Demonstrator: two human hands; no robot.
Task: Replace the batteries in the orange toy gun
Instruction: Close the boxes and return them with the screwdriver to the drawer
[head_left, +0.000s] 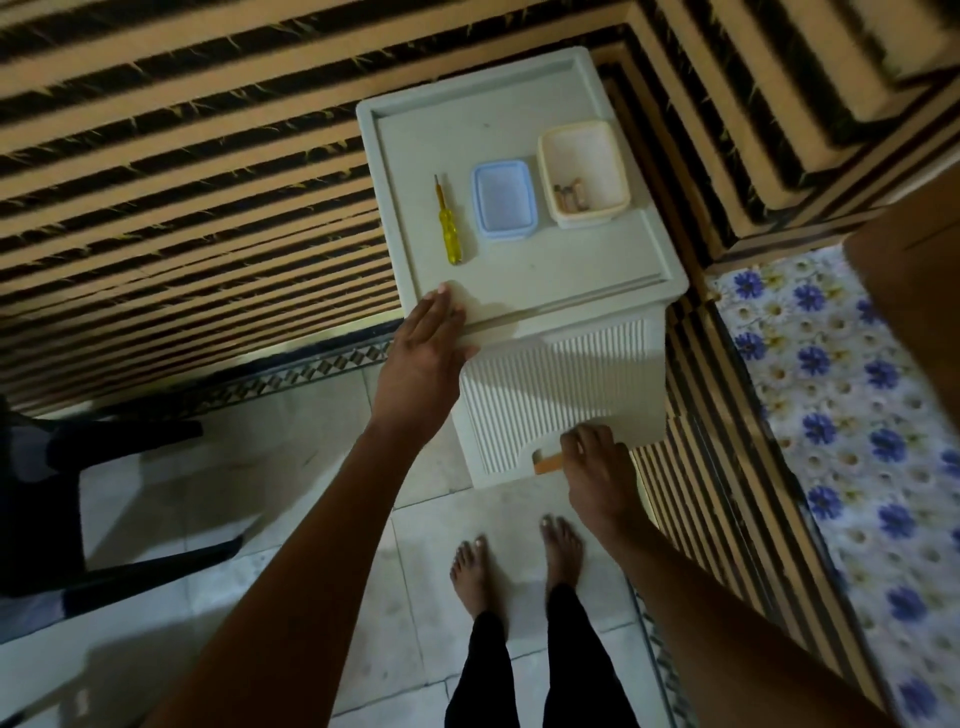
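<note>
Poking from the right hand, an orange toy gun (probably its barrel).

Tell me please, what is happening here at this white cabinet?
A person stands barefoot at a white plastic cabinet. The left hand rests flat on its top edge. The right hand grips an orange object low at the cabinet's front; it may be the toy gun, but little shows. On top lie a yellow screwdriver, an empty blue-rimmed container, and a cream container holding batteries.
</note>
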